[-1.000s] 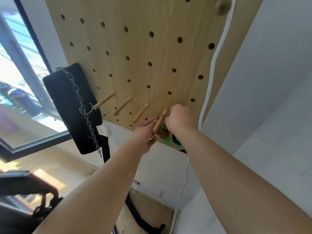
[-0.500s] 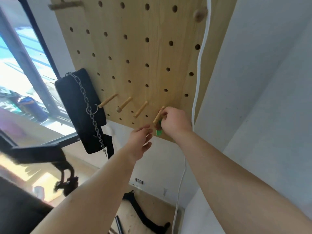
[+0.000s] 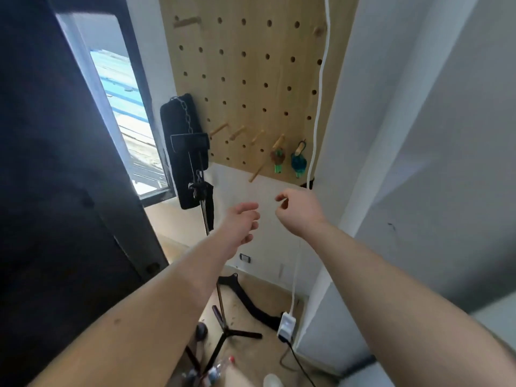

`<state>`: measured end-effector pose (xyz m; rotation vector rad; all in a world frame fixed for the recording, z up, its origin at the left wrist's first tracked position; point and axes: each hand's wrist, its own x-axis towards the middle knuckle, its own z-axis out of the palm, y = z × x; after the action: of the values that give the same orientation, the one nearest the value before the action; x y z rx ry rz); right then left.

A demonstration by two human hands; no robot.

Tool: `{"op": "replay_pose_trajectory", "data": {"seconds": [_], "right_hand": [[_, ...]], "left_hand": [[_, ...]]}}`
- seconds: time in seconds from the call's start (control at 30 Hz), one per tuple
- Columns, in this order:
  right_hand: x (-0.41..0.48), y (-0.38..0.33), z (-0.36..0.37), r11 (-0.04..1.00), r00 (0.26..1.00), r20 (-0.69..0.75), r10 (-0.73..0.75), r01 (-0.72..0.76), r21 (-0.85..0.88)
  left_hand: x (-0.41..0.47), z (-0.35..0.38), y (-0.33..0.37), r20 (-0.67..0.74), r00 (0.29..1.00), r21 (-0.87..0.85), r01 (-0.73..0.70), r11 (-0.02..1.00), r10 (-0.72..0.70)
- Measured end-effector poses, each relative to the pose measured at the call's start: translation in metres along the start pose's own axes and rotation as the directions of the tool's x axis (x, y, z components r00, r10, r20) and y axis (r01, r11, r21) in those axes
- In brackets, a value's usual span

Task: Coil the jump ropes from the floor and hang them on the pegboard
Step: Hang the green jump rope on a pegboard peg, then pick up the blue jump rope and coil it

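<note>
**Student:** What occupies the figure's twelve o'clock?

**Instructor:** A wooden pegboard (image 3: pixel 251 79) on the wall. Toward its five o'clock corner, two pegs each carry a small coil. The green rope bundle (image 3: pixel 277 159) hangs from one peg. The blue rope bundle (image 3: pixel 298 162) hangs from the next peg, at the green one's three o'clock. The bundles sit just beside one another, clear of both hands.

**Student:** And the hands?

**Instructor:** Both lie below the board, near the figure's centre. The left hand (image 3: pixel 241 222) holds nothing, and its fingers are relaxed and slightly bent. The right hand (image 3: pixel 296 212), at the left hand's three o'clock, also holds nothing. Its fingers are loosely curled, with thumb and forefinger close together. The hands are apart and touch neither each other nor the board.

**Student:** What else is marked?

**Instructor:** A white cord (image 3: pixel 321 79) runs down the board's three o'clock edge to a white adapter (image 3: pixel 286 325) on the floor. A black pad (image 3: pixel 173 121) with a chain (image 3: pixel 185 115) hangs at the board's eight o'clock. A tripod (image 3: pixel 226 332) stands in front of the pad, with its legs spread at the figure's six o'clock. A black strap (image 3: pixel 252 303) lies on the floor between the tripod and the adapter. A window (image 3: pixel 125 113) fills the ten o'clock region.
</note>
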<state>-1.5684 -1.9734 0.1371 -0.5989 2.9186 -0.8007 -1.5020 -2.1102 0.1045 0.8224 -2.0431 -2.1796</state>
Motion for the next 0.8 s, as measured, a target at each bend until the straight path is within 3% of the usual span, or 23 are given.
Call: {"op": "replay_pose_trajectory", "data": {"seconds": [0.3, 0.57, 0.8], "right_hand": [[-0.121, 0.024, 0.007, 0.999, 0.998, 0.068, 0.019, -0.016, -0.051], [-0.188, 0.083, 0.031, 0.997, 0.992, 0.100, 0.078, -0.077, -0.016], [-0.250, 0.153, 0.051, 0.982, 0.961, 0.203, 0.188, -0.188, -0.021]], "left_hand": [[-0.080, 0.004, -0.050, 0.091, 0.985, 0.360, -0.173, 0.917, 0.150], [-0.120, 0.028, -0.115, 0.189, 0.980, 0.537, -0.154, 0.829, 0.060], [-0.173, 0.074, -0.180, 0.173, 0.985, 0.610, -0.129, 0.782, 0.028]]}}
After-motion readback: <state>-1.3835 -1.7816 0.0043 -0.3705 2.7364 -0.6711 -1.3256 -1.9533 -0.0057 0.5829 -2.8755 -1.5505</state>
